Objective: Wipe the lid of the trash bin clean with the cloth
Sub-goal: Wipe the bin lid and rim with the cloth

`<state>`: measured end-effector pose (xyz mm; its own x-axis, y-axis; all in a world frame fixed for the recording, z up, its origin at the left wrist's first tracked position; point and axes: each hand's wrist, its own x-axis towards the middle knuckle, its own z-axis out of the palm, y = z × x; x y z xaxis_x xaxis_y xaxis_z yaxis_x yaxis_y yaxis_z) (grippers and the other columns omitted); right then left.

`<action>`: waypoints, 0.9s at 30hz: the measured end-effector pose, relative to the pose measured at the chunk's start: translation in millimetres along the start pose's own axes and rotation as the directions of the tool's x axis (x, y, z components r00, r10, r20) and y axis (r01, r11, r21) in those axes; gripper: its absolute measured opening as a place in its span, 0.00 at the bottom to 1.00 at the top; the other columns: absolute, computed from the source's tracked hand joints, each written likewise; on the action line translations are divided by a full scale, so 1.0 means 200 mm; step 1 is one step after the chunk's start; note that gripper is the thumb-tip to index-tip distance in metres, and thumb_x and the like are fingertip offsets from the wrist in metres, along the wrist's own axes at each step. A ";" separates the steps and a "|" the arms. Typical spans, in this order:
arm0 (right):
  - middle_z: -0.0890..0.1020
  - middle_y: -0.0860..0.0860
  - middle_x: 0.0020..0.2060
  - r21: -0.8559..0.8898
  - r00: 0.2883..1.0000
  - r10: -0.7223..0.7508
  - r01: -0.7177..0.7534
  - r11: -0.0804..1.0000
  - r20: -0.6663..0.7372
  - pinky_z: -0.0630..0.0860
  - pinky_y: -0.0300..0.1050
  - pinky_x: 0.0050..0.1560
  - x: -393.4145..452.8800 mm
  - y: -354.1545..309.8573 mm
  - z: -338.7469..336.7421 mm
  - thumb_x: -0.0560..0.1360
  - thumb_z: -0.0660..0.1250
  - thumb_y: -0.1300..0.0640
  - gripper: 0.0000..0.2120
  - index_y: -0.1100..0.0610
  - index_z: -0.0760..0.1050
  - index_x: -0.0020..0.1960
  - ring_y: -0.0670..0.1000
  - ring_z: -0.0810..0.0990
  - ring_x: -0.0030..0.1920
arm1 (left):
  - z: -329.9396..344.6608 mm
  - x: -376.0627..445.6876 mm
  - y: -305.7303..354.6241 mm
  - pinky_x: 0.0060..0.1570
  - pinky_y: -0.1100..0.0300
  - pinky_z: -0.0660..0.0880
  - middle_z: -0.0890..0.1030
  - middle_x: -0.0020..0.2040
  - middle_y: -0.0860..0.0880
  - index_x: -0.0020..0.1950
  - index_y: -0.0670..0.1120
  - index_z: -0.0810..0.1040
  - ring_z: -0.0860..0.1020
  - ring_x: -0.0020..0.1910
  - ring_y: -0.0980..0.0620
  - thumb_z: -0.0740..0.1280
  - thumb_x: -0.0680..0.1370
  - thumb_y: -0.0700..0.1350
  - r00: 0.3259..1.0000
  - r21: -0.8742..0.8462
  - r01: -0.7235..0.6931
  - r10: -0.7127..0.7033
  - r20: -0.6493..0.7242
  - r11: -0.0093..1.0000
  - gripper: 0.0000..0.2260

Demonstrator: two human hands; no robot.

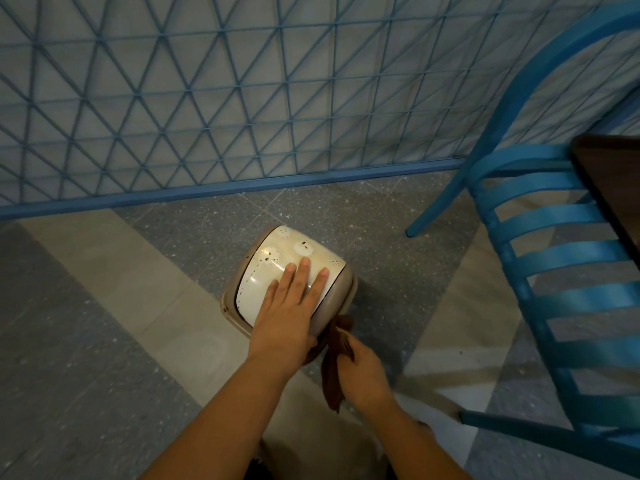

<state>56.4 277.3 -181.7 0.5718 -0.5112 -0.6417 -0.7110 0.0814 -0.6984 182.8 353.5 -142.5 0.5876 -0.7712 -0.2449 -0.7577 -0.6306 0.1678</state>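
The trash bin (332,299) stands on the speckled grey floor (104,375), near the foot of a blue wire lattice fence (207,98) and well apart from the blue chair (540,237) on the right. Its lid (273,271) is a cream, domed swing panel set in a beige-brown frame, glossy enough to catch a highlight. Brown specks and smears dot the far half and the edges of the lid, some sitting inside pale round blotches; a few brown spots also mark the frame's near left corner.

The left hand (291,306) lies flat on the lid, fingers straight and slightly spread, its grip around nothing. The right hand (363,372) sits just beside the bin's near right side, its grip curled around a brown cloth (334,362), bunched so that one end rises against the bin's frame and the other hangs below the fist.

Counted: one bin, one lid, one cloth, two hands, one chair, and the dark corner of one worktop (609,181) at the right edge
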 end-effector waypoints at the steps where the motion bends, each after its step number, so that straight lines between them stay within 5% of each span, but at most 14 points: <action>1: 0.82 0.53 0.45 0.004 0.999 0.036 -0.036 0.999 0.018 0.77 0.48 0.48 0.02 -0.01 -0.04 0.79 0.57 0.60 0.13 0.51 0.77 0.58 0.49 0.80 0.43 | 0.00 0.00 0.00 0.70 0.53 0.35 0.29 0.75 0.50 0.72 0.58 0.27 0.32 0.75 0.47 0.70 0.74 0.52 1.000 0.010 -0.002 0.002 0.003 1.000 0.50; 4: 0.80 0.56 0.39 0.253 0.972 0.223 -0.199 0.947 -0.073 0.74 0.48 0.38 0.08 -0.03 -0.17 0.77 0.61 0.59 0.08 0.61 0.76 0.51 0.53 0.78 0.37 | 0.00 0.00 0.00 0.71 0.52 0.35 0.30 0.76 0.49 0.72 0.57 0.27 0.33 0.75 0.47 0.70 0.73 0.53 1.000 0.041 -0.006 0.007 -0.009 0.999 0.51; 7: 0.78 0.50 0.41 0.506 0.936 0.301 -0.173 0.845 -0.182 0.72 0.43 0.36 0.14 -0.04 -0.22 0.77 0.64 0.52 0.08 0.54 0.72 0.54 0.50 0.78 0.40 | 0.00 0.01 0.01 0.71 0.51 0.35 0.31 0.76 0.49 0.73 0.57 0.28 0.33 0.75 0.47 0.69 0.73 0.54 1.000 0.054 0.002 -0.001 -0.020 0.999 0.50; 11: 0.82 0.51 0.47 0.446 0.978 0.124 -0.036 0.894 -0.169 0.77 0.49 0.49 0.17 -0.08 -0.13 0.76 0.64 0.48 0.08 0.48 0.76 0.54 0.50 0.80 0.47 | 0.01 0.02 0.02 0.72 0.50 0.37 0.31 0.76 0.48 0.72 0.57 0.26 0.35 0.76 0.46 0.69 0.73 0.54 0.999 0.058 0.025 -0.023 -0.038 0.998 0.50; 15: 0.82 0.49 0.48 0.608 0.978 0.176 -0.071 0.790 -0.114 0.75 0.46 0.51 0.19 -0.07 -0.06 0.77 0.55 0.36 0.19 0.46 0.78 0.55 0.49 0.80 0.50 | 0.02 0.04 0.02 0.72 0.50 0.37 0.31 0.76 0.47 0.71 0.57 0.26 0.34 0.75 0.46 0.69 0.73 0.54 0.998 0.041 0.029 -0.027 -0.049 0.999 0.51; 19: 0.82 0.48 0.50 0.524 0.964 0.138 0.003 0.852 -0.229 0.76 0.40 0.47 0.24 -0.07 -0.05 0.76 0.66 0.53 0.04 0.45 0.77 0.49 0.44 0.80 0.48 | 0.03 0.04 0.02 0.73 0.49 0.38 0.30 0.76 0.48 0.72 0.56 0.27 0.34 0.75 0.46 0.69 0.73 0.55 0.998 0.050 0.028 -0.025 -0.049 0.998 0.51; 23: 0.78 0.51 0.55 0.487 0.960 0.183 -0.058 0.872 -0.213 0.77 0.50 0.56 0.28 -0.07 -0.03 0.75 0.66 0.56 0.19 0.53 0.71 0.65 0.52 0.79 0.53 | 0.04 0.04 0.02 0.72 0.49 0.37 0.30 0.76 0.48 0.73 0.56 0.27 0.33 0.75 0.46 0.69 0.73 0.55 0.998 0.040 0.021 -0.018 -0.061 0.999 0.50; 27: 0.82 0.55 0.46 0.377 0.953 0.198 -0.100 0.921 -0.228 0.78 0.50 0.50 0.37 -0.10 -0.08 0.75 0.64 0.53 0.11 0.57 0.80 0.53 0.53 0.80 0.45 | 0.04 0.03 0.02 0.72 0.50 0.37 0.29 0.75 0.48 0.73 0.56 0.27 0.33 0.75 0.46 0.70 0.73 0.55 0.997 0.039 0.018 -0.015 -0.072 0.999 0.51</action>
<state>106.3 225.0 -209.4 0.3113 -0.6665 -0.6774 -0.5576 0.4491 -0.6981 181.4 346.3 -150.7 0.6181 -0.7657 -0.1781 -0.7575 -0.6407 0.1257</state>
